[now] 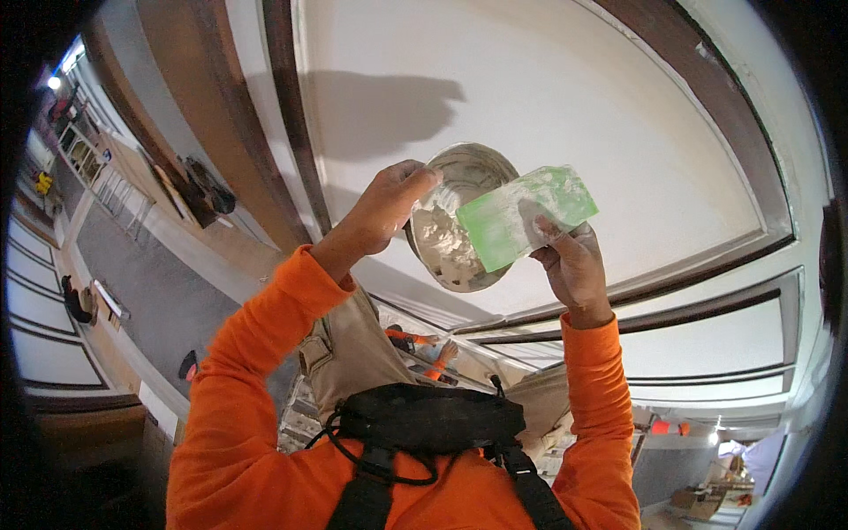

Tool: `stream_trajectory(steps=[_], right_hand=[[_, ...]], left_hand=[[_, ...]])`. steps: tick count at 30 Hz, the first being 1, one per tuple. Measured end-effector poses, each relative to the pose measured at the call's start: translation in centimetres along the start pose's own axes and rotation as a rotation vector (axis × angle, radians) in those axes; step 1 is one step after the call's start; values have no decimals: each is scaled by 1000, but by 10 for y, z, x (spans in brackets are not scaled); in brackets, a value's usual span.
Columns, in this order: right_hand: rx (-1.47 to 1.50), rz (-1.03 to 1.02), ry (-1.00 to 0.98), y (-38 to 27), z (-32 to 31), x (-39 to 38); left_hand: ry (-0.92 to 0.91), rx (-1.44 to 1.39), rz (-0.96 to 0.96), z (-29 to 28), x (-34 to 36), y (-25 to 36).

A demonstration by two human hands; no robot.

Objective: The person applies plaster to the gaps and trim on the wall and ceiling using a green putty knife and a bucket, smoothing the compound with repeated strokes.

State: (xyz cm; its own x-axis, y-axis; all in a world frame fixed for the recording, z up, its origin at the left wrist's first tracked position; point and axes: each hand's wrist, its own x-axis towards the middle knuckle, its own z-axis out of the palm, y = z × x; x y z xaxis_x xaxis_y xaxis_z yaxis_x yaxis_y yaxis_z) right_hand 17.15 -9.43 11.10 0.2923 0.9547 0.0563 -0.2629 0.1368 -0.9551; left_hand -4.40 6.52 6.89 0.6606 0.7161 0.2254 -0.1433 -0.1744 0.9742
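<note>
My left hand grips the rim of a round metal bowl, thumb over the edge. Inside the bowl lies whitish, lumpy paste, with more smeared up the wall. My right hand pinches a flat green rectangular spreader between thumb and fingers. White paste residue coats much of the spreader's face. The spreader overlaps the bowl's right side and hides part of it; whether they touch I cannot tell. Both hands are in front of a white panel with dark bands along its edges.
Below me, another person's orange sleeves and hands show between my legs. A black pouch with straps and a loose cord hangs at my waist. Far down on the left are a grey floor and a metal frame.
</note>
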Motion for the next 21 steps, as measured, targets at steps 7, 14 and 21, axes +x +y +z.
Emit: stream_trajectory(steps=[7, 14, 21], right_hand=[[59, 58, -100, 10, -25, 11], [151, 79, -98, 17, -26, 19], [-69, 102, -174, 8, -36, 14]], left_hand=[[130, -136, -199, 19, -24, 5], [267, -397, -253, 40, -36, 0], [238, -335, -235, 46, -41, -8]])
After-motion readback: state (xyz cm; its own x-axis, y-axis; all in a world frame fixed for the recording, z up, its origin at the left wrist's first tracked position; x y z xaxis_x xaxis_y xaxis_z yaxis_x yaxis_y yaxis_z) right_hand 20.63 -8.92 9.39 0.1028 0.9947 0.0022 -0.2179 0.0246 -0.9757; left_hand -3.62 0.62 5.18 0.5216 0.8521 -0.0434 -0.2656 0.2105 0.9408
